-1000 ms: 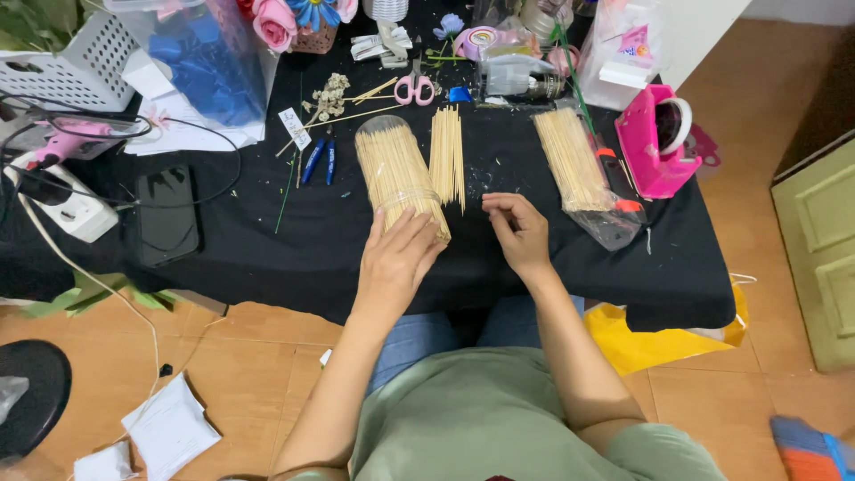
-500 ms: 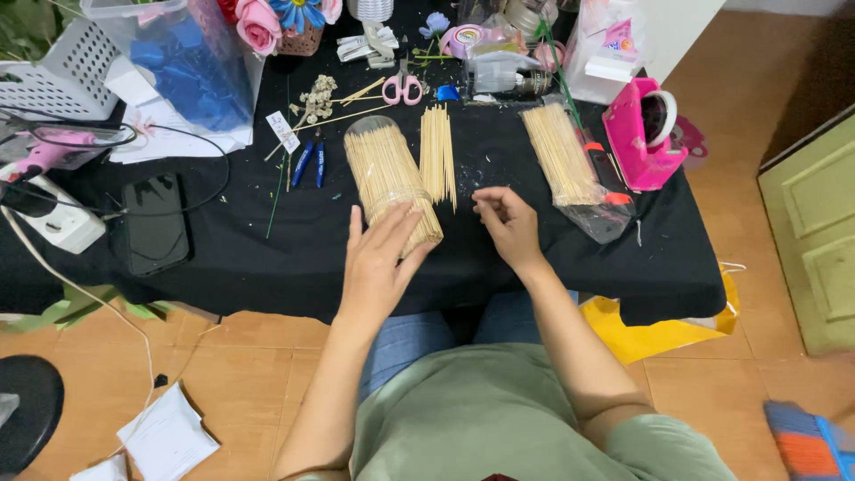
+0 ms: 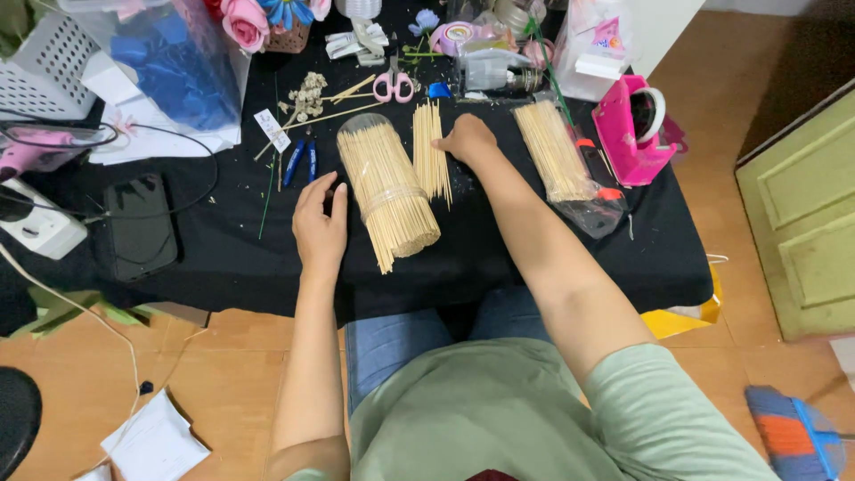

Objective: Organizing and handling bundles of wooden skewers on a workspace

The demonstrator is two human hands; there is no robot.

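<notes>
Sticks: a big banded bundle (image 3: 389, 196) of wooden skewers lay on the black table (image 3: 499, 258), tilted, its near end fanned out toward the table's front edge. Left hand (image 3: 321, 227) rested flat just left of the bundle, fingers (image 3: 313, 191) loose and spread, gripping nothing; thumb close to the bundle's side, contact unclear. Right hand (image 3: 467, 140) was reached out right of the bundle's far end, knuckles up, fingertips on the far part of a small loose row of skewers (image 3: 431, 158) lying just right of the bundle. Whether it pinched any skewer could not be told, fingers curled under and hidden.

Right of the bundle, past the right forearm, a second skewer pack (image 3: 554, 151) sat in a clear bag. Further right of that, a pink tape dispenser (image 3: 634, 129). Beyond the bundle's far end, pink scissors (image 3: 393, 85) and a blue clip (image 3: 439, 90). Left of the bundle, blue-handled pliers (image 3: 301, 158), then a dark phone (image 3: 139, 224) well apart, with a white power strip (image 3: 37, 227) at the table's left edge. Far left of the bundle, a bag of blue material (image 3: 174, 67) and pink fabric roses (image 3: 242, 21). Green stem (image 3: 268, 191) lay between pliers and left hand.
</notes>
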